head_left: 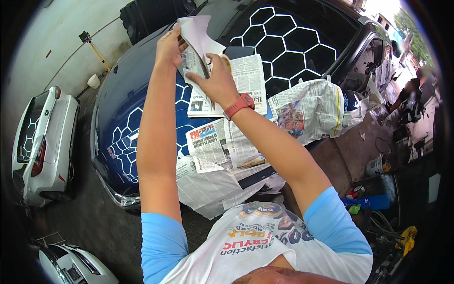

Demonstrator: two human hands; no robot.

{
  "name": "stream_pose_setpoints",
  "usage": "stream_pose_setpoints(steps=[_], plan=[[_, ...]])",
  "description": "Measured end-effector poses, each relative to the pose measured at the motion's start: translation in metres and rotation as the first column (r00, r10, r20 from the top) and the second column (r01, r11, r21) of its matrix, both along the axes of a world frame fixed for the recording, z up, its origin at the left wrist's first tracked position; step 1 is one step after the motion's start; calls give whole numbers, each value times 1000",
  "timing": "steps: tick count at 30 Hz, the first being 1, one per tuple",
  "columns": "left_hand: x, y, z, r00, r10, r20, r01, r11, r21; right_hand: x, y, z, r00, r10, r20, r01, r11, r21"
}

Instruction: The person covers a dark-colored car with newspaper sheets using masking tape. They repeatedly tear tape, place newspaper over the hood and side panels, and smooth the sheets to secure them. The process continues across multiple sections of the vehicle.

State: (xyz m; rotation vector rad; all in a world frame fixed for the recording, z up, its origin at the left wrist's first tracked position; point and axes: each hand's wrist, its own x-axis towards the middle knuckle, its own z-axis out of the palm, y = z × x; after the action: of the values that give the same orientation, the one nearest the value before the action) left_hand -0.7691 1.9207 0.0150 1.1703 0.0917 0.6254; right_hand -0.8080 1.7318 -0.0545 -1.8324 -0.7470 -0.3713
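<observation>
My left hand [171, 47] is closed on the edge of a curled sheet of paper [196, 32], pale on one side, raised above a dark blue car's bonnet. Close by, my right hand [217, 81] has its thumb and index finger spread apart at the sheet's lower edge; its other fingers are mostly hidden. Just behind these fingers shows part of a yellowish roll [227, 62], perhaps tape; whether the hand grips it cannot be told. A stack of folded newspapers [250, 78] lies under my hands on the car.
Newspaper sheets [215, 142] cover the near side of the blue car [111, 102], and more wrap its side mirror area [309, 111]. A white car [59, 137] stands at the left, another [78, 265] at lower left. Hoses and a yellow cloth [407, 239] lie at lower right.
</observation>
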Motion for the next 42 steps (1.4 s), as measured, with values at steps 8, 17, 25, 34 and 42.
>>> stream_pose_setpoints(steps=[8,17,25,34,42], plan=[[-13,-7,-4,999,-18,-28,20,998,65,16,6,18,993,79,-85,-61,979,197],[-23,-53,-2,979,-201,-34,204,959,196,43,2,16,994,18,-103,19,939,344],[-25,-52,-35,946,-318,66,278,899,338,46,-10,29,924,216,-317,-43,880,473],[-50,-76,-74,983,-169,-71,166,662,730,92,-29,10,952,103,-288,41,890,455],[-91,-75,-139,999,-24,-39,44,257,966,98,-50,21,913,30,-407,175,871,458]])
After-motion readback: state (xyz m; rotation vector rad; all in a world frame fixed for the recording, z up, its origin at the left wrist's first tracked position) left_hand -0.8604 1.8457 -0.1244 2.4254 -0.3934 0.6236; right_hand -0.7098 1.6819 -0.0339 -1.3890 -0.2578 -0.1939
